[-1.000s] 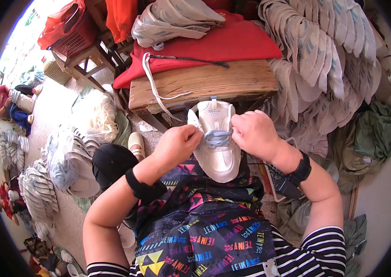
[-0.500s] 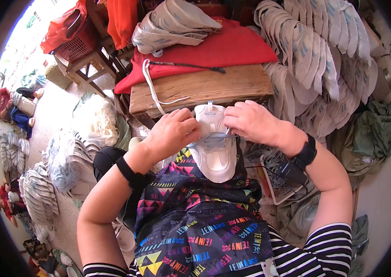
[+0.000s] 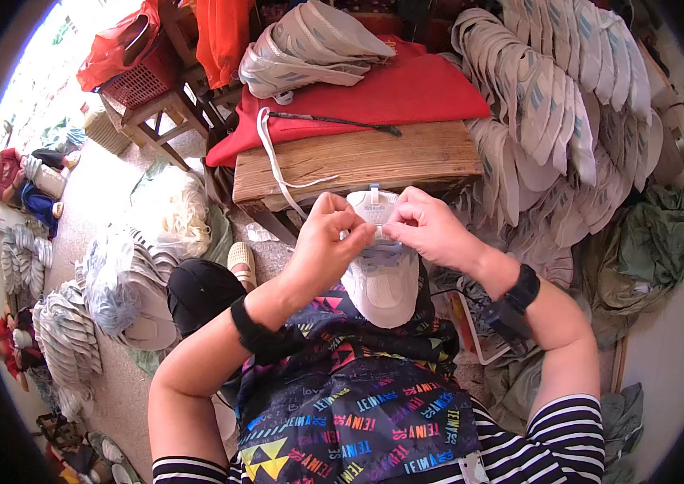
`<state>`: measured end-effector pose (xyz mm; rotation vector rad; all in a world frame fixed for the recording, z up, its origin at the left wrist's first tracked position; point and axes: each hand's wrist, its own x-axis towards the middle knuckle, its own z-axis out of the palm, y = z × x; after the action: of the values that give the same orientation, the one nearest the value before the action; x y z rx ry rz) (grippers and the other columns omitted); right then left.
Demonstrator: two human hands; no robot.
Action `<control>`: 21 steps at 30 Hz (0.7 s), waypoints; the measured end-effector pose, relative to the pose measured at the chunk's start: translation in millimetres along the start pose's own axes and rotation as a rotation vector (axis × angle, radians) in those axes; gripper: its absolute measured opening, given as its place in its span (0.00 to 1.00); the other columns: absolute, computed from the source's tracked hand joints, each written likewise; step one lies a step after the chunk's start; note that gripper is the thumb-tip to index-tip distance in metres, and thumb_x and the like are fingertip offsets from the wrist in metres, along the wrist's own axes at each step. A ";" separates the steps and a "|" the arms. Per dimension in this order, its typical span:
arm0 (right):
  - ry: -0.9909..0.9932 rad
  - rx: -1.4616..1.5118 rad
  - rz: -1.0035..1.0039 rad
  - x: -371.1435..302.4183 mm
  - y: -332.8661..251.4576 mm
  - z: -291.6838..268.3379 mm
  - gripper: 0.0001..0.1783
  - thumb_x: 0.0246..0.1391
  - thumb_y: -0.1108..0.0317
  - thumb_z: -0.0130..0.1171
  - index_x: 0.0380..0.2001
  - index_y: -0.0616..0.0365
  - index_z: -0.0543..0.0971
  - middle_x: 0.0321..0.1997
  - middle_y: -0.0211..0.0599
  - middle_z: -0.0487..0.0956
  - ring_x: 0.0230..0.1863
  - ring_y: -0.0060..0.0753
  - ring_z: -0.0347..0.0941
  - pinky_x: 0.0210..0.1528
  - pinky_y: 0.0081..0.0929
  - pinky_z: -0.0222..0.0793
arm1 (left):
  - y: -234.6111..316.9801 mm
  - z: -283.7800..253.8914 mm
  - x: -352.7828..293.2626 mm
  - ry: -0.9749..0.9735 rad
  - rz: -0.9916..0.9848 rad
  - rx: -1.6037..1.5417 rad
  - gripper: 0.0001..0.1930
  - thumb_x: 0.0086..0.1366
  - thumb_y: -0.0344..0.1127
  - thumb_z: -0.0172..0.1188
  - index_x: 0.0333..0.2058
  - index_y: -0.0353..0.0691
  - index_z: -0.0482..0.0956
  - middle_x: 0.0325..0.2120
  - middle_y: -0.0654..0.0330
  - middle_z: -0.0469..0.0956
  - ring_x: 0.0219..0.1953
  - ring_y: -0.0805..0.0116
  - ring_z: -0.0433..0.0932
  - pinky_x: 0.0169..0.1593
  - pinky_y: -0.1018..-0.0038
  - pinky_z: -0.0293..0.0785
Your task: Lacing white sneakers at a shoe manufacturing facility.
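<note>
White shoe upper (image 3: 382, 300), shown between the wooden tabletop (image 3: 358, 160) and the patterned apron (image 3: 350, 411). Its long axis is directed away from the body, the toe being placed nearest. The tongue end is flanked by the left hand (image 3: 332, 230) and right hand (image 3: 430, 230), neither clearly nearer. Both hands' fingers are pinched together beyond the pale-blue lacing (image 3: 382, 256); whether lace is gripped cannot be told.

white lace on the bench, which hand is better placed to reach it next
Likely the left hand, nearer the white lace; the right hand is farther, at the right of the shoe.
</note>
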<state>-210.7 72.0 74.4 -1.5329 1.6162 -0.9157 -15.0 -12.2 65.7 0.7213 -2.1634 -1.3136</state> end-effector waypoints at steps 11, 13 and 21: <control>-0.039 -0.805 -0.334 9.5 -14.0 1.9 0.06 0.47 0.72 0.55 0.31 0.57 0.74 0.34 0.42 0.73 0.37 0.45 0.75 0.37 0.37 0.74 | 7.6 -28.7 -7.8 0.019 -0.347 -0.772 0.12 0.74 0.39 0.48 0.40 0.35 0.73 0.25 0.69 0.69 0.26 0.80 0.65 0.33 0.81 0.63; -0.020 -0.925 -0.369 7.3 -19.7 5.7 0.07 0.46 0.71 0.55 0.32 0.57 0.74 0.34 0.41 0.72 0.38 0.42 0.75 0.36 0.36 0.75 | 1.8 -21.9 -13.5 0.069 -0.364 -0.821 0.12 0.74 0.39 0.48 0.41 0.35 0.73 0.24 0.69 0.68 0.25 0.81 0.64 0.32 0.81 0.61; 0.011 -0.900 -0.394 4.7 -13.8 23.1 0.02 0.46 0.73 0.54 0.26 0.58 0.74 0.34 0.44 0.72 0.37 0.46 0.75 0.37 0.37 0.75 | -9.9 -20.5 -28.2 0.090 -0.420 -0.912 0.10 0.72 0.34 0.49 0.46 0.36 0.73 0.25 0.68 0.69 0.27 0.80 0.65 0.33 0.82 0.62</control>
<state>-184.0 66.2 75.0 -2.5167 1.8834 -0.3580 20.9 -10.2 61.0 0.8152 -1.1329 -2.1781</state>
